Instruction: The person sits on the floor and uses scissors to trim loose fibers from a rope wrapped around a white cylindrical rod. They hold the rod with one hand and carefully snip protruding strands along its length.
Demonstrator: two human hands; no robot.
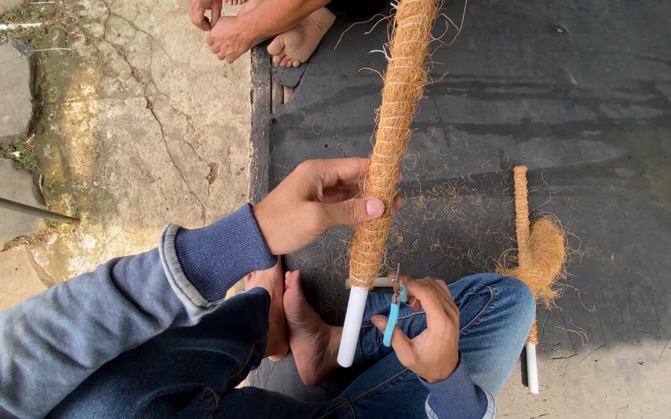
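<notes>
A person sits barefoot on a dark rubber mat [599, 93]. Their left hand [316, 203] is closed around a long pole wrapped in coconut fibre [390, 140], thumb pressed against it, near the mat's left edge. The pole's bare white pipe end [351, 326] rests by their feet. Their right hand [426, 330] grips small blue-handled snips [392, 314] just beside the fibre's lower end. A second, thinner fibre pole [523, 225] lies apart to the right. Another person's hand [228, 37] and foot show at the mat's top edge.

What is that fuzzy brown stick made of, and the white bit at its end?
The fuzzy pole looks like rough coconut-type fibre, bound on with thin thread: loose brown hairs stick out everywhere. The white end seems to be smooth plastic pipe, slightly glossy. The left hand grips the fibre part.
</notes>
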